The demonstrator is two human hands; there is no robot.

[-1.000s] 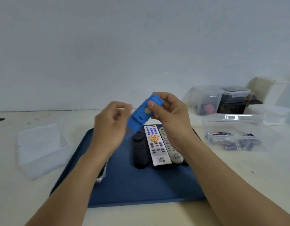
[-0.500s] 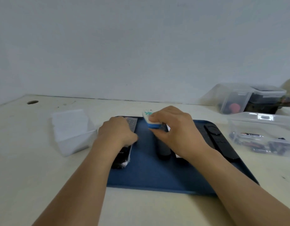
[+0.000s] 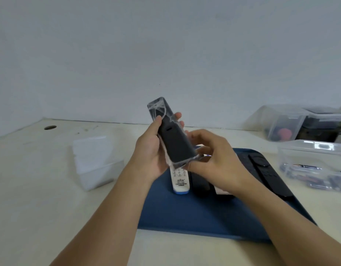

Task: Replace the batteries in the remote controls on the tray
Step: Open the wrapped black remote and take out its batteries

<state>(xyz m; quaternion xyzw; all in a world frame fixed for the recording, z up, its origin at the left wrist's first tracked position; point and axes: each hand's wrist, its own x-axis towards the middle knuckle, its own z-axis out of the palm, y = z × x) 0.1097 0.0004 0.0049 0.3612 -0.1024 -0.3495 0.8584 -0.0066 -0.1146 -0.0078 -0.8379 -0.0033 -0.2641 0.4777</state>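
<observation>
Moved: blue-backed remote (image 3: 179, 181) now lies on the tray (image 3: 194, 217); a black wrapped remote (image 3: 172, 134) has been lifted instead.
Left hand (image 3: 151, 150): closed around its side, back facing up for access.
Right hand (image 3: 212, 160): fingers pinch its lower end, perhaps the wrap.
Batteries: in the clear box (image 3: 317, 166) on the desk (image 3: 50, 198).

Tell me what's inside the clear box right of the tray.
The clear box holds loose batteries, dark and lying flat. Their count and type are too blurred to tell, and the frame edge cuts off the box's right part.
</observation>
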